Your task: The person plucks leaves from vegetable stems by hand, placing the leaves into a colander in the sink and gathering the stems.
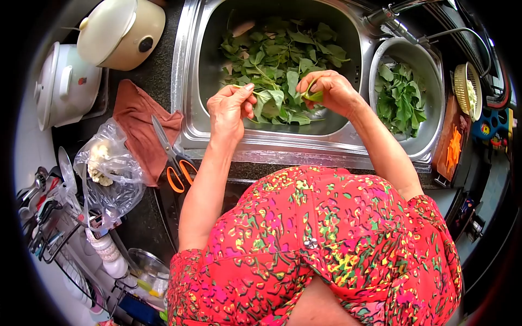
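Note:
Over the large steel sink [187, 81], my left hand [228, 113] pinches the stem of a leafy green sprig [272, 99] between thumb and fingers. My right hand [334, 91] is closed on a small green leaf [313, 96], a short way to the right. Beneath both hands, a heap of leafy greens [288, 51] fills much of the sink. On the right, a round metal basin [429, 62] holds more green leaves [399, 98].
Orange-handled scissors [173, 155] lie on a brown cloth [136, 108] at the left. Nearby are a plastic bag with cauliflower [100, 163] and two pots [122, 35]. At right, a cutting board [443, 157] bears orange strips [453, 149], beside a yellow basket [462, 87]. The faucet [389, 19] stands behind.

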Demonstrator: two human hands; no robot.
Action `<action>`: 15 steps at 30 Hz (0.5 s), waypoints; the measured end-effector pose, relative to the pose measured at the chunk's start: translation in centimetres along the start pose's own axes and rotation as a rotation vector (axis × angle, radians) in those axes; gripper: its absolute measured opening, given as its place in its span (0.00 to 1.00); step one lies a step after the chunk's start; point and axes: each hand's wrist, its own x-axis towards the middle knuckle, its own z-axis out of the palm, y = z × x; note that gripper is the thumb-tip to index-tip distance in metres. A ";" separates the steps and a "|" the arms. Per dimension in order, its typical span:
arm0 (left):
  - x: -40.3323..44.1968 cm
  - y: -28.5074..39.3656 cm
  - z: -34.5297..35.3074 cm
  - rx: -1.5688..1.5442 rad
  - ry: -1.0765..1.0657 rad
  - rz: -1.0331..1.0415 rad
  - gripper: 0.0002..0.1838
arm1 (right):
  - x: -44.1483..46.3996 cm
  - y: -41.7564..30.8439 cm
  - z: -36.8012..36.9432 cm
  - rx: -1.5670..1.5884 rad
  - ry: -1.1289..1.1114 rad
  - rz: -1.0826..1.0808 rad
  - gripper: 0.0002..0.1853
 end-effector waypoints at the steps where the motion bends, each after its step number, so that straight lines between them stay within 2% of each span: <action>1: 0.0 -0.1 0.1 -0.001 -0.002 -0.001 0.07 | 0.2 0.1 0.3 -0.087 -0.093 -0.134 0.18; 4: -0.2 0.0 0.3 0.058 -0.027 0.087 0.06 | -0.6 -1.0 2.0 0.095 -0.014 -0.023 0.20; 6: -0.4 0.1 0.4 0.018 -0.072 0.080 0.06 | -0.9 -1.3 2.7 0.047 0.019 -0.039 0.22; 7: -0.1 0.0 0.1 0.019 -0.073 0.081 0.06 | -1.1 -2.0 3.3 -0.187 0.079 0.017 0.22; 8: 0.3 -0.2 -0.7 -0.199 -0.191 -0.084 0.06 | -1.2 -2.4 3.6 -0.420 0.138 0.073 0.22; 9: 0.6 -0.3 -1.3 -0.415 -0.306 -0.248 0.06 | -0.9 -1.8 3.1 -0.295 0.141 0.022 0.21; 10: 0.7 -0.3 -1.4 -0.410 -0.301 -0.244 0.06 | -0.9 -1.6 3.0 -0.291 0.134 0.019 0.21; 12: 0.8 -0.4 -1.5 -0.522 -0.186 -0.378 0.07 | -0.7 -1.4 2.8 -0.358 0.142 -0.174 0.20; 14: 1.2 -0.8 -1.7 -0.601 -0.175 -0.408 0.07 | -1.0 -2.0 3.2 -0.426 0.119 -0.239 0.20; 15: 1.4 -1.2 -1.9 -0.674 -0.249 -0.422 0.09 | -1.0 -2.0 3.3 -0.404 0.170 -0.282 0.19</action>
